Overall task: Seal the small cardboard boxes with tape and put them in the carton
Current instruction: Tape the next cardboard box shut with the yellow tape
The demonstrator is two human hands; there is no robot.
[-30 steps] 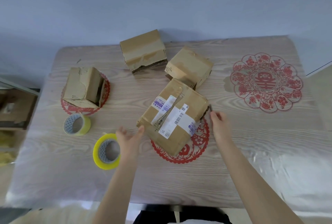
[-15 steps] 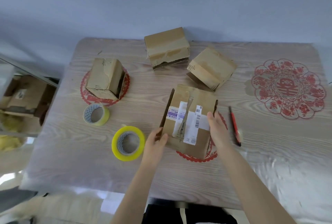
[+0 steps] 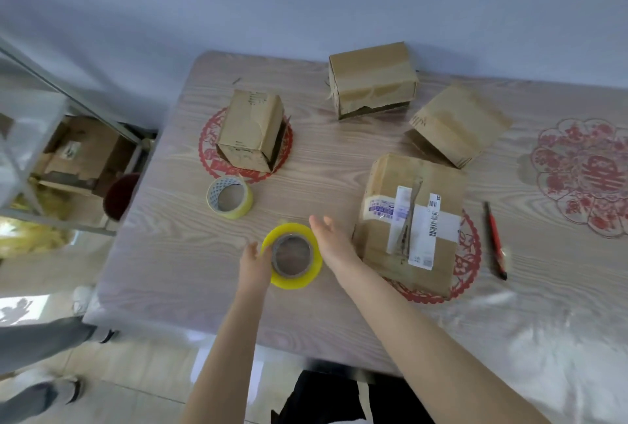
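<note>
Head-cam view looking down on a wood-grain table (image 3: 176, 253) by a pale wall. Two bare forearms reach in from the bottom edge.

L hand (image 3: 254, 262) meets the near-left rim of a yellow tape roll (image 3: 299, 280). The thumb lies on the rim and the other fingers are hidden behind the roll, so it reads as a pinch, prob. to lift it. R hand (image 3: 332, 240) is at the roll's right side, fingers straight and slightly spread, palm turned toward the roll, holding nothing. Blur hides whether it touches. It is prob. there to steady the roll or find the tape end.

Just right of the hands lies a labelled box (image 3: 413, 230), flat, w/ white shipping labels and a torn strip along its top seam. It rests partly on a red paper cut-out (image 3: 470, 253) and is nearest the person, so likely first in line for sealing.

Three more small boxes wait farther back: a left box (image 3: 251, 131), a back box (image 3: 372, 78) and a tilted box (image 3: 458, 124) at back right. Gaps show at some flaps.

A paler tape roll (image 3: 230, 197) sits btwn the left box and the hands. A red cutter or pen (image 3: 495, 241) lies right of the labelled box.

The carton (image 3: 81, 151) seems to be off the table at left, low under a metal-framed shelf (image 3: 68, 94). The task looks to be at an early stage.
</note>
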